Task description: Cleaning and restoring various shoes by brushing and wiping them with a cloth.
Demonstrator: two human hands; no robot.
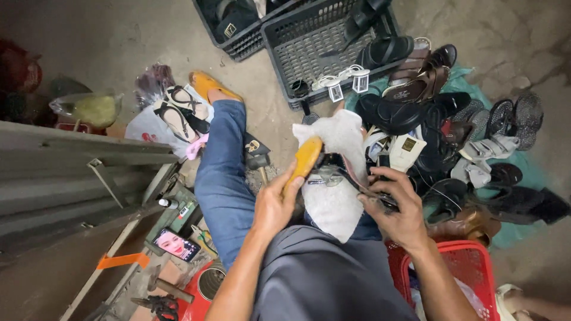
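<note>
Shoe work, frame center
Left hand [275, 205] fingers grip a yellow-handled tool [304, 161]; right hand [397, 209] fingers grip a dark sandal [357, 178] over a white cloth [333, 202].

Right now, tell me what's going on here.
A seated person works on a shoe over a pale cloth on the lap. The left hand grips a yellow-handled tool against it; the right hand steadies the shoe. A heap of sandals lies on the floor beside a dark crate.
</note>
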